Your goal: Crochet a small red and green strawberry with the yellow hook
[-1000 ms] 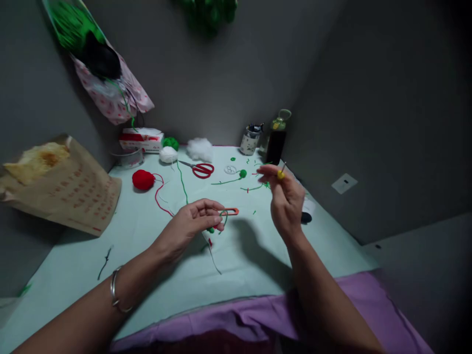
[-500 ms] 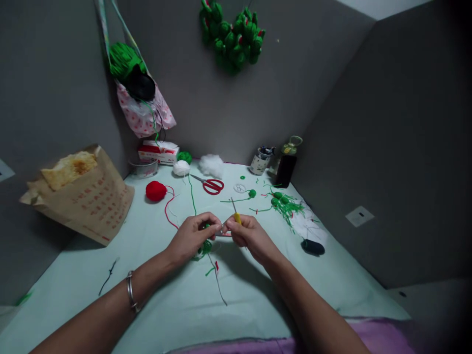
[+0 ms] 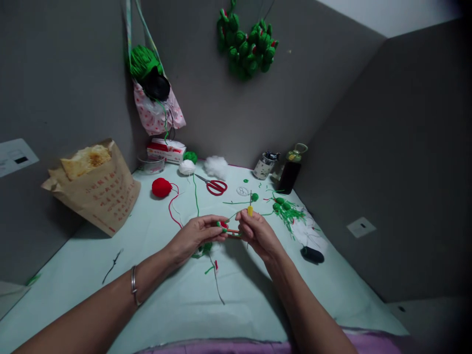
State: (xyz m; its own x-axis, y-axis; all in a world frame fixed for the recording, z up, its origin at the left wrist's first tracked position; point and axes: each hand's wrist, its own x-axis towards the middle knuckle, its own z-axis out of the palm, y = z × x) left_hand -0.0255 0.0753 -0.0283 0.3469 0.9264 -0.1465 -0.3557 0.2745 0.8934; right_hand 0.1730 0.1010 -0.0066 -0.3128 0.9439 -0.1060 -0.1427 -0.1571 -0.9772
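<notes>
The left hand (image 3: 197,235) pinches a small red-and-green piece (image 3: 222,224) between thumb and fingers, above the middle of the tabletop (image 3: 173,305). The fingers of the right hand (image 3: 258,230) are curled closed around a yellow-handled tool (image 3: 250,211), its thin metal shaft pointing up, away from the work. An orange tool (image 3: 233,231) bridges the two hands; its ends are hidden by the fingers, so I cannot tell which hand bears its weight. A taut-looking green strand (image 3: 233,215) runs from the piece to the right fingers.

To work this well, I would keep the left pinch close to where the strand leaves the piece, firm enough to stop it twisting but not crushing the stitches. The right fingers should feed the strand with light, even tension, and the spare metal shaft is best kept tilted clear so that it snags nothing.

The loose green yarn (image 3: 202,250) under the left hand, and the green line (image 3: 195,196) running in from the far edge, want slack and a free path, or a tug could pull the piece askew. The red-handled scissors (image 3: 216,187) lie toward the far edge, beyond the hands and out of the way. The red yarn ball (image 3: 161,188) sits nearer the far-left corner, its tail trailing toward the left hand, so a sideways sweep could catch it.
</notes>
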